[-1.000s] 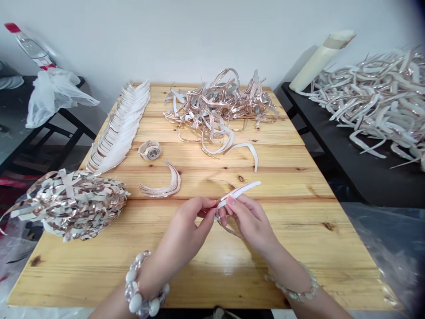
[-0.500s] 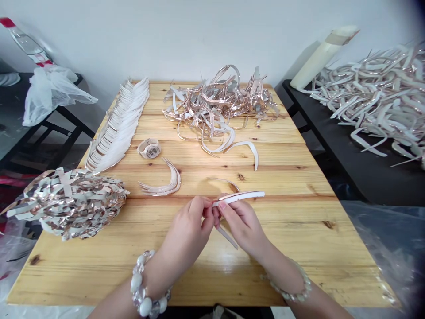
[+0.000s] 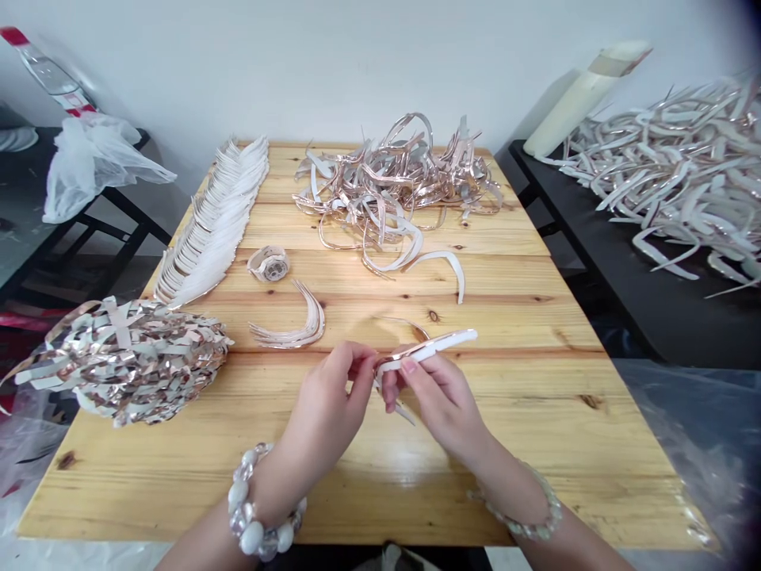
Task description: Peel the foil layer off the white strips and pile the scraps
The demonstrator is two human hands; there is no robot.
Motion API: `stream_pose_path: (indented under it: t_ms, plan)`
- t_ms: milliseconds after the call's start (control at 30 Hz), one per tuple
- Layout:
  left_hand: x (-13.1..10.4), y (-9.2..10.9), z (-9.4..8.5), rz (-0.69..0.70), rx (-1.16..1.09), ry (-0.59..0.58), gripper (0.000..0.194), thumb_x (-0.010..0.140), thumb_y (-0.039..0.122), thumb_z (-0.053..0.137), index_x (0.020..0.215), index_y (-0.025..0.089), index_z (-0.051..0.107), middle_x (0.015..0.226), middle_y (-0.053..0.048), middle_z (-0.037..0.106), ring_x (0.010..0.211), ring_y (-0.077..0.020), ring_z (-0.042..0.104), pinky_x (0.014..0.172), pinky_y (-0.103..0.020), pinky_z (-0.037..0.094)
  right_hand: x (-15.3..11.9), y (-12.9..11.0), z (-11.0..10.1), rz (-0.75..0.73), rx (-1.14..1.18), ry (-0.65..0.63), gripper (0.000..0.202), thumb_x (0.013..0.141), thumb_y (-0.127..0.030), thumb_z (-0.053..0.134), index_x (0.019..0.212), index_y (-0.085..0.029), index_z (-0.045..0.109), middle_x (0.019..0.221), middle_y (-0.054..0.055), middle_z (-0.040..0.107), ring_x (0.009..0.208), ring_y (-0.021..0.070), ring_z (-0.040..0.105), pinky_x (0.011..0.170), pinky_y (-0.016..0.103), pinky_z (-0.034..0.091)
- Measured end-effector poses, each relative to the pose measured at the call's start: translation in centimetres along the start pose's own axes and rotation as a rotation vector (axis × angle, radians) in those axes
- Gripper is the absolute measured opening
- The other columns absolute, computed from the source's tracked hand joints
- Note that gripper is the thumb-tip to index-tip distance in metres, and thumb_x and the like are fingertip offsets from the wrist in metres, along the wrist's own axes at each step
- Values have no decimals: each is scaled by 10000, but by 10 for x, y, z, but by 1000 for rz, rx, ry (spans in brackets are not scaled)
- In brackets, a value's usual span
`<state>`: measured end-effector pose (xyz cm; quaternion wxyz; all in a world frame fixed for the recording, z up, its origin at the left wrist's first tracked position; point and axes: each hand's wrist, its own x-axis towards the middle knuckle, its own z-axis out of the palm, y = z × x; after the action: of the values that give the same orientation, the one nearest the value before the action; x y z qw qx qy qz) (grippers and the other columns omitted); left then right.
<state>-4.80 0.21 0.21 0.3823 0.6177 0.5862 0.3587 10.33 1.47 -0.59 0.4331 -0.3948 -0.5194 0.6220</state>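
White strips with rose-gold edges (image 3: 443,343) are pinched between the thumb and fingers of my right hand (image 3: 438,394), low over the wooden table. My left hand (image 3: 338,392) is just left of them, thumb and fingertips together at the strips' curved left end; whether it grips them is too small to tell. A strip's thin tail hangs below my right fingers. Beyond my hands lie a small curved bundle of strips (image 3: 297,329), a single bent strip (image 3: 453,270) and a watch (image 3: 269,263).
A tangled heap of strips (image 3: 392,178) lies at the table's back. A long overlapping row (image 3: 217,222) and a crinkled bundle (image 3: 148,357) are at left. The right-hand black table (image 3: 630,277) bears another heap and a pale roll (image 3: 586,103).
The strips' right end has tilted up, and their left end now curves down. My left hand has shifted slightly left, away from my right hand.
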Motion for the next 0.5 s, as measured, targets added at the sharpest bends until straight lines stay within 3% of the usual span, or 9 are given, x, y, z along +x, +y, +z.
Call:
stream_pose_path:
  t_ms: [167,267,400,500]
  plan:
    - [1,0,-1,22,-116,-43,141,925,241,434,925,199,569,826,-15,681,735,-121,650,673,-221,516,6,-2,-7,168,234,49,363,884,-399,543,630,-146,602,553,26,582,485,135,555,444,246,471]
    - [4,2,-4,67,-94,1,142,911,214,452,946,192,588,837,-26,678,773,-126,656,718,-230,528,8,-3,-9,207,332,44,362,868,-384,551,602,-144,605,541,22,569,460,129,539,396,232,450]
    - [7,8,-20,168,6,215,155,873,161,501,991,199,594,872,-26,671,799,-132,654,770,-257,527,7,-8,-8,208,443,34,327,826,-352,585,566,-156,553,548,10,563,411,115,519,346,217,415]
    - [-3,9,-51,214,137,439,259,871,170,507,1120,242,530,1061,-35,621,927,-157,629,844,-306,515,7,-12,-8,201,487,37,336,796,-342,601,537,-179,462,535,-3,551,385,112,508,320,210,388]
